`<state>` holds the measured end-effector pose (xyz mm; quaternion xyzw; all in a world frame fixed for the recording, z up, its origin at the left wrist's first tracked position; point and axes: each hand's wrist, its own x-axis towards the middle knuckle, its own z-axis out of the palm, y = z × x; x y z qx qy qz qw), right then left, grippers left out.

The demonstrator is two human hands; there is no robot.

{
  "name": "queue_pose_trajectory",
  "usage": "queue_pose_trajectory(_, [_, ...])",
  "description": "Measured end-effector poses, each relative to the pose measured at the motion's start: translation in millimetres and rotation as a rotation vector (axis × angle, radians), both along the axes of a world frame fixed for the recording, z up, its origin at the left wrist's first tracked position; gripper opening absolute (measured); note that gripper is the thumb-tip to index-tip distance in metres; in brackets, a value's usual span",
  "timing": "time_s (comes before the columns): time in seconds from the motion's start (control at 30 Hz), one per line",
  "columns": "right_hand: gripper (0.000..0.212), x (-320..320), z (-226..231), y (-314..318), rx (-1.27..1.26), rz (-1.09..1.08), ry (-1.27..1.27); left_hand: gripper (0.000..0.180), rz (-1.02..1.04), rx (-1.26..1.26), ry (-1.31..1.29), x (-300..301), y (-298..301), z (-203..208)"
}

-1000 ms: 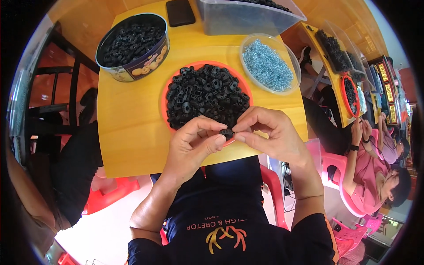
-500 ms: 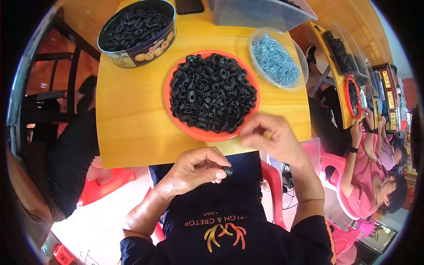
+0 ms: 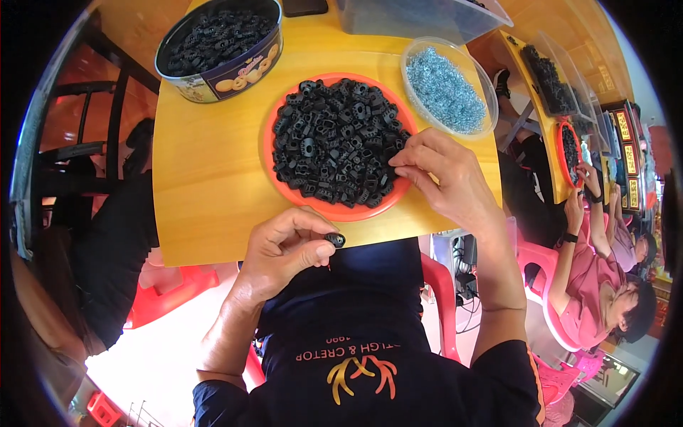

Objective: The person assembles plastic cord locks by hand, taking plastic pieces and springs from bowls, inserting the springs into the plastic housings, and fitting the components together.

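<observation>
My left hand (image 3: pixel 288 249) is closed in a pinch, holding a small rounded black plastic cord-lock piece (image 3: pixel 335 240) between thumb and fingertips, just off the table's near edge. My right hand (image 3: pixel 445 174) reaches the right side of a red-orange round tray (image 3: pixel 271 167). Its thumb and fingers come together against the heap of small black plastic pieces (image 3: pixel 334 142) in that tray; whatever lies between the fingertips is too hidden to make out. To the right of the heap, a clear round tub (image 3: pixel 491 117) holds many small shiny metal springs (image 3: pixel 445 92).
On the yellow table (image 3: pixel 206 178), a round biscuit tin (image 3: pixel 235 80) full of black pieces stands far left. Beyond the tray are a dark phone (image 3: pixel 304 7) and a clear plastic bin (image 3: pixel 420 21). At right, a person in pink (image 3: pixel 594 277) works at another table.
My right hand has moved up and away from me to the heap's right edge, its fingers closing together. My left hand, still holding the black piece, has shifted left and up.
</observation>
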<state>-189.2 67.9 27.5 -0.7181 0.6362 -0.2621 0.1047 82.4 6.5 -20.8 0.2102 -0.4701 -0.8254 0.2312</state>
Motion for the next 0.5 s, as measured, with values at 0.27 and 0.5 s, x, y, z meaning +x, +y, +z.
queue_pose_trajectory(0.27, [0.014,0,-1,-5,-0.013,-0.034,-0.004,0.016,0.049,-0.036,-0.008,-4,-6,1])
queue_pose_trajectory(0.5, [0.015,6,-5,-17,-0.085,0.069,0.139,0.016,0.072,-0.055,0.009,-8,-7,1])
